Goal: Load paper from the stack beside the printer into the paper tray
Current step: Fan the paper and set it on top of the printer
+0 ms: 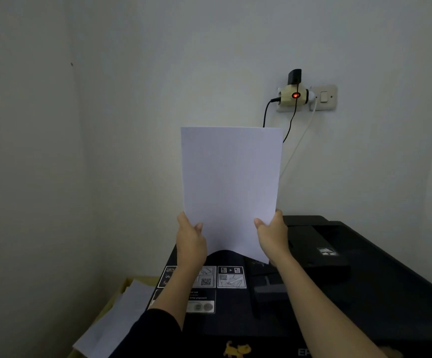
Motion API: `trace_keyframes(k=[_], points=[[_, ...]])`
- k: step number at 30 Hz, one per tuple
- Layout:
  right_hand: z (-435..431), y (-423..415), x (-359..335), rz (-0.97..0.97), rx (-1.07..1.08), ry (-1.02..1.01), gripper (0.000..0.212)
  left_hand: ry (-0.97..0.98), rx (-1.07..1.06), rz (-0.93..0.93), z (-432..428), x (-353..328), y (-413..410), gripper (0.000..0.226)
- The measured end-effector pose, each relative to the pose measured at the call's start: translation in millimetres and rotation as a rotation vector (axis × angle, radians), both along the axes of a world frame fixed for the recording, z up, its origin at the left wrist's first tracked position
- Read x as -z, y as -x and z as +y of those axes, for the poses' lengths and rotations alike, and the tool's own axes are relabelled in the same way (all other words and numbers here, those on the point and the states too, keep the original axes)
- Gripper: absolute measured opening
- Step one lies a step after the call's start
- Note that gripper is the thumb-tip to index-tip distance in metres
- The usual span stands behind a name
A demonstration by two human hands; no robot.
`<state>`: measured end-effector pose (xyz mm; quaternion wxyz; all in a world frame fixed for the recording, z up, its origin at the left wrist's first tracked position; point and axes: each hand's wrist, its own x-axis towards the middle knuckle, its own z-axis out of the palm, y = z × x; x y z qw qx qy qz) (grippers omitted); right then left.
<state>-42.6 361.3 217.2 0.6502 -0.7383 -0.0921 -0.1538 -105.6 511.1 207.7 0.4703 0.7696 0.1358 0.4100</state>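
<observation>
Paper, a white sheet or thin sheaf, is held upright in front of a pale wall, above a black printer. Both hands grip it near its lower corners: the left hand pinches the left edge with the thumb on the front, and the right hand pinches the right edge the same way. The bottom edge of the paper curves upward in the middle, just over the printer's top; whether it touches the printer cannot be told. The printer fills the lower right, with white instruction stickers on its lid and a yellow cat sticker near the front. To the printer's left, at a lower level, lies the stack of white paper, loosely spread on a yellowish surface. On the wall above, a cream adapter with a glowing red light sits in a socket beside a white switch, with black and white cables hanging down behind the paper.
</observation>
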Motion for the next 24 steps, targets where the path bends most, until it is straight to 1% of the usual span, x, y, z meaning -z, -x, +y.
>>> trace_keyframes(k=[4, 7, 12, 14, 17, 21, 24], points=[[-2.2, -1.8, 6.3, 0.022, 0.000, -0.054, 0.034, 0.061, -0.032, -0.008, 1.5, 4.3, -3.9, 0.013], [0.1, -2.3, 4.2, 0.005, 0.007, -0.053, 0.039, 0.072, -0.034, 0.002, 1.4, 2.5, -3.7, 0.016], [7.5, -3.5, 1.1, -0.061, 0.006, 0.007, 0.042, 0.047, -0.081, 0.045, 3.0, -4.3, -3.9, 0.009], [9.6, -4.1, 5.2, -0.035, -0.024, 0.026, 0.047, 0.049, -0.074, 0.088, 4.8, -2.2, -2.0, 0.006], [10.6, -4.5, 11.4, 0.021, -0.036, 0.076, 0.051, 0.035, -0.047, 0.150, 5.4, 1.4, -1.2, 0.017], [11.3, -0.7, 7.6, 0.012, 0.011, 0.085, 0.040, 0.045, -0.074, 0.188, 3.3, -2.5, 0.3, 0.028], [10.0, 4.4, -2.2, -0.039, 0.065, 0.089, 0.032, 0.038, -0.137, 0.157, 2.1, -13.6, 4.6, 0.026]])
